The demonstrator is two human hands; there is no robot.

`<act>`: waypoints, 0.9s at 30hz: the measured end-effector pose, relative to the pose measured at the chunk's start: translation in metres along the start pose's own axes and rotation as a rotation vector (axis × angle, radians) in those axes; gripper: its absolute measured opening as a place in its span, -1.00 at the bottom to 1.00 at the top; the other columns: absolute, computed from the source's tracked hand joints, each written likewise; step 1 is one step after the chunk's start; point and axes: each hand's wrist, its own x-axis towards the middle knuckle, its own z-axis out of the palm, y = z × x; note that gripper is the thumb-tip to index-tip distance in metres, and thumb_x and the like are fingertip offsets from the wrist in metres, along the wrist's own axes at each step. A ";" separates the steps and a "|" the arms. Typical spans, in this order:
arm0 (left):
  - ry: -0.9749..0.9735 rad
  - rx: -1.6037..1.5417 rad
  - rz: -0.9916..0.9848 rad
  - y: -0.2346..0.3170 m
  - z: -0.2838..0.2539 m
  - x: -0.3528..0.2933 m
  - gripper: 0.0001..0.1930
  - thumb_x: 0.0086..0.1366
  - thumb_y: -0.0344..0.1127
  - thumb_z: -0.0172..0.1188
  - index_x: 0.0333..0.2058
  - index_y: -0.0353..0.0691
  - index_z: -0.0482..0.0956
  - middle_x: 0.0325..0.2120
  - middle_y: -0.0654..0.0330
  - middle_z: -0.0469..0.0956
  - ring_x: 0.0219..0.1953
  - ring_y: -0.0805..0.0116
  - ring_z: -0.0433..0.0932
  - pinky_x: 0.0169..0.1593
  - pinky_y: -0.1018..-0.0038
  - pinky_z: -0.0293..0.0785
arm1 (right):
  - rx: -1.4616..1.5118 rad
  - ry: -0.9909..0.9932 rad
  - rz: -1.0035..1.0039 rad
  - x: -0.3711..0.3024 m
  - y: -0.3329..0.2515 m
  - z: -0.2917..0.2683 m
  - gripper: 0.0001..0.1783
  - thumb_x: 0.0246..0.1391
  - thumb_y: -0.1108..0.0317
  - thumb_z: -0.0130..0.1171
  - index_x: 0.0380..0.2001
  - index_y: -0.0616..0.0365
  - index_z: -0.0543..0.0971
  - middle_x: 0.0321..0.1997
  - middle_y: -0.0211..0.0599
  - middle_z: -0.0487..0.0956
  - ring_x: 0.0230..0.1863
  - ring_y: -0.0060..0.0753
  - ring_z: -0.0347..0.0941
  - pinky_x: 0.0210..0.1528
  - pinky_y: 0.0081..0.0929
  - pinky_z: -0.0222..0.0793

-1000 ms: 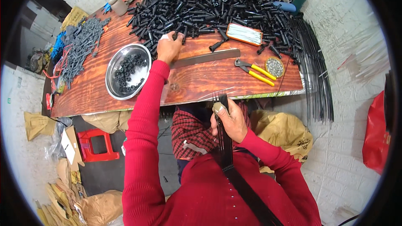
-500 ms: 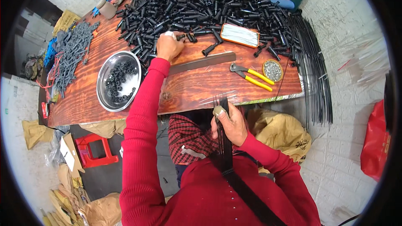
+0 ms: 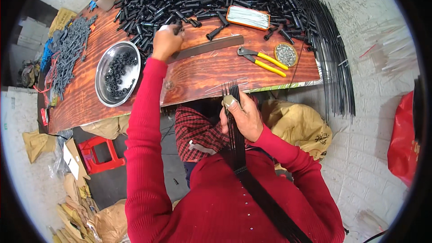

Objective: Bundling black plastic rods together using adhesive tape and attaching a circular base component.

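Note:
My left hand point(image 3: 165, 42) is at the near edge of a heap of black plastic tubes point(image 3: 198, 0), its fingers closed around a short black tube point(image 3: 178, 29) that they partly hide. There is a pale covering on one of its fingers. Just below it lies the left end of a flat, dark metal bar point(image 3: 208, 47). Close to my body, by the table's front edge, my right hand point(image 3: 248, 120) grips a bundle of thin black rods point(image 3: 236, 141). The rods point up and away from me, and a tan wrap covers the right thumb.
A metal bowl point(image 3: 99, 74) of small black rings stands left of my left arm. Grey plastic parts point(image 3: 72, 54) lie far left. Yellow-handled pliers point(image 3: 270, 70), a round tub of metal bits point(image 3: 286, 54) and an orange-rimmed tray point(image 3: 248, 17) are right. Long black rods point(image 3: 335, 63) overhang the right edge.
The view has shifted, so the table sits higher in it. Against the table, my left hand has drawn slightly toward me and left with the tube. My right hand keeps its grip.

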 end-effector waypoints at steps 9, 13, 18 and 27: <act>-0.470 -1.555 -0.267 0.045 -0.053 -0.155 -0.66 0.40 -0.30 0.16 0.09 -0.30 0.46 -0.09 0.00 0.61 -0.25 0.46 0.58 -0.35 0.63 0.42 | 0.029 -0.083 0.027 -0.013 -0.012 0.017 -0.60 0.38 0.02 -0.04 -0.20 0.19 0.34 -0.58 -0.29 0.48 -0.65 -0.52 0.43 -0.57 -0.60 0.38; -0.424 -1.537 -0.342 0.052 -0.055 -0.186 -0.66 0.37 -0.32 0.19 0.06 -0.32 0.45 -0.08 -0.02 0.62 -0.19 0.36 0.65 -0.34 0.63 0.54 | 0.051 -0.107 0.004 -0.018 -0.007 0.024 -0.61 0.37 0.02 -0.02 -0.19 0.20 0.36 -0.57 -0.29 0.48 -0.65 -0.52 0.42 -0.58 -0.60 0.38; -0.401 -1.540 -0.364 0.065 -0.064 -0.203 -0.60 0.34 -0.37 0.22 0.10 -0.40 0.43 -0.07 -0.04 0.61 -0.17 0.31 0.67 -0.20 0.57 0.66 | 0.045 -0.116 -0.005 -0.025 -0.009 0.032 -0.60 0.37 0.02 -0.02 -0.18 0.20 0.37 -0.58 -0.28 0.47 -0.65 -0.51 0.41 -0.58 -0.60 0.37; -0.415 -1.579 -0.321 0.062 -0.062 -0.212 -0.66 0.29 -0.38 0.28 0.01 -0.36 0.52 -0.14 0.01 0.65 -0.22 0.29 0.68 -0.21 0.53 0.67 | 0.023 -0.135 -0.011 -0.029 -0.005 0.039 -0.59 0.37 0.02 -0.02 -0.17 0.22 0.37 -0.58 -0.28 0.48 -0.65 -0.50 0.41 -0.57 -0.59 0.37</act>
